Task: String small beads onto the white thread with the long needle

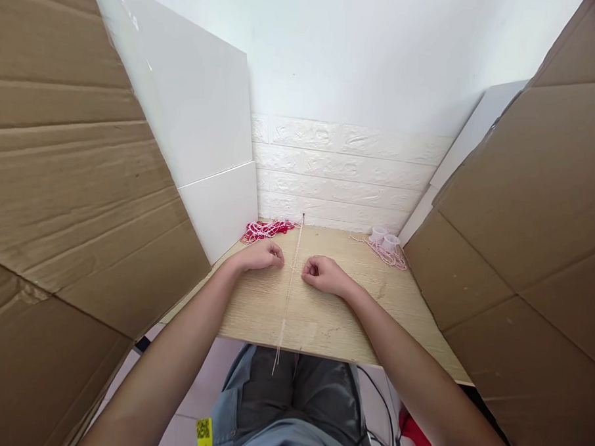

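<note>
A pale cord (288, 298) runs from a small dark peg (304, 215) at the back of the wooden table down over its front edge, where its loose ends hang. To the left of the cord is my left hand (265, 255), its fingers curled and pinched together. My right hand (321, 274) is on the other side, also with thumb and fingertips pressed together. A thin strand seems to cross the cord between both hands, but what the fingertips hold is too small to make out.
Red and pink cords (267, 230) lie in a pile at the back left. Pink cord (389, 255) lies beside two small clear cups (390, 243) at the back right. Cardboard panels (74, 154) flank the wooden table (342, 330) on both sides.
</note>
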The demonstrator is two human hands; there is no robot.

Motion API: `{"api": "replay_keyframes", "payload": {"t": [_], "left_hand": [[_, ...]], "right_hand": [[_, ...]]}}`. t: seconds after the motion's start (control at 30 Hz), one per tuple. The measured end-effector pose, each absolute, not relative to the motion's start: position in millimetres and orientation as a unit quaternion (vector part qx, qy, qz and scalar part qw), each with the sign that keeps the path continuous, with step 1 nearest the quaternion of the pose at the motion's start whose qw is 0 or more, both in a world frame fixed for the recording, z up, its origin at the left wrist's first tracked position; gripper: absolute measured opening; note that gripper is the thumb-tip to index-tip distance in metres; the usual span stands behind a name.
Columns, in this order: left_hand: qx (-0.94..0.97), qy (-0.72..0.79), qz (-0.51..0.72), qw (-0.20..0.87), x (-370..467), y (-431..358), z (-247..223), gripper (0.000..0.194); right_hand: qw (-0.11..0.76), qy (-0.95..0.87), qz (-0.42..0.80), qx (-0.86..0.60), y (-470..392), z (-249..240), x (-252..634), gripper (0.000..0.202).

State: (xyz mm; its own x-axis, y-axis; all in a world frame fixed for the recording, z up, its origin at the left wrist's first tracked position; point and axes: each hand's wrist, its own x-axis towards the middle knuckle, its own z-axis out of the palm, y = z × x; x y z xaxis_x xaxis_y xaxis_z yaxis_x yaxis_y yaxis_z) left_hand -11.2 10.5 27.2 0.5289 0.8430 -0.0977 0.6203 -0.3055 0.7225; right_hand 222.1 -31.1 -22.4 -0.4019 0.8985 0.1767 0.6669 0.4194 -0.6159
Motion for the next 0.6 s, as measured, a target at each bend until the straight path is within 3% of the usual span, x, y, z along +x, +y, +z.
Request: {"api": "replay_keyframes", "payload": {"t": [0.13, 0.5, 0.6], "left_hand": [[0.785, 0.459, 0.121, 0.397, -6, 3, 31, 0.039], [0.797, 0.451, 0.167, 0.364, -4, 8, 25, 0.019], [0.812, 0.435, 0.179, 0.345, -3, 9, 24, 0.02]], "right_hand": [[0.277, -0.796, 0.175, -0.509, -32, -22, 213, 0.018], [0.27, -0.796, 0.224, -0.493, -30, -23, 213, 0.006], [0.285, -0.786, 0.228, -0.5, -31, -22, 212, 0.014]]}}
